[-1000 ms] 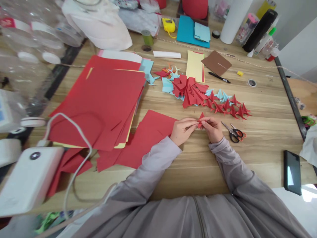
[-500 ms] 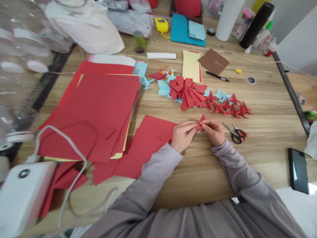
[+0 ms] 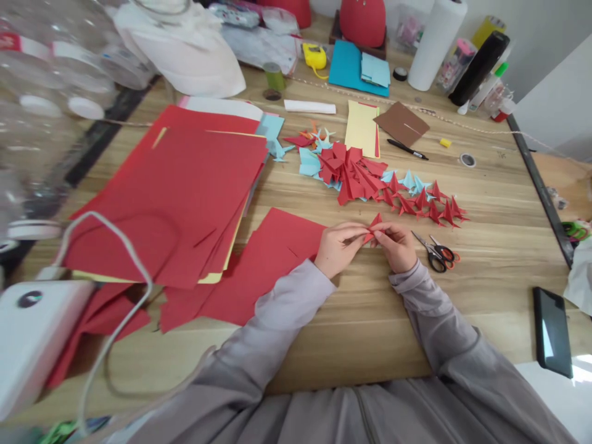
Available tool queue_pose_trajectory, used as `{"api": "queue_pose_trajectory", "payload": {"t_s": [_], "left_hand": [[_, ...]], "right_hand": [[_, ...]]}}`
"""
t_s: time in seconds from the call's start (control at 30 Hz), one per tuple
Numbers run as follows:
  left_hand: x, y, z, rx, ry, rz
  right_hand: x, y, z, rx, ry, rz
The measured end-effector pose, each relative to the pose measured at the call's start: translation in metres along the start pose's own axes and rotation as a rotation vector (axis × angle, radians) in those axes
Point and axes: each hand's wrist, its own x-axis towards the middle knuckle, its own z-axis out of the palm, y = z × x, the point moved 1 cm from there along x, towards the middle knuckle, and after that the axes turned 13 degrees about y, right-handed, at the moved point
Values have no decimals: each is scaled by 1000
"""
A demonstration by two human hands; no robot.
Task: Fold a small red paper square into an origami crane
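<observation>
Both of my hands meet over the wooden table [image 3: 490, 203] and pinch a small folded red paper piece [image 3: 374, 226]. My left hand [image 3: 340, 248] grips it from the left with closed fingers. My right hand [image 3: 396, 245] grips it from the right, fingers also closed. Just behind them lies a pile of folded red and light blue paper figures [image 3: 370, 179], trailing off to the right. A loose red sheet [image 3: 272, 259] lies under my left wrist.
Scissors [image 3: 437, 251] lie right of my right hand. A big stack of red sheets [image 3: 176, 191] fills the left. A white device with a cable [image 3: 32, 333] sits at near left, a black phone [image 3: 552, 330] at near right. Bottles, a paper roll and blue paper line the far edge.
My hands stay together on the red piece with only small finger shifts. The camera view has drifted slightly.
</observation>
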Motion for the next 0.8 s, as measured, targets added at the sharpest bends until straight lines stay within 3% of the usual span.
{"api": "queue_pose_trajectory", "payload": {"t_s": [0.47, 0.8], "left_hand": [[-7, 11, -6, 23, -19, 38], [-10, 16, -12, 11, -46, -11]], "right_hand": [[-15, -11, 2, -33, 30, 58], [-21, -19, 6, -116, 7, 93]]}}
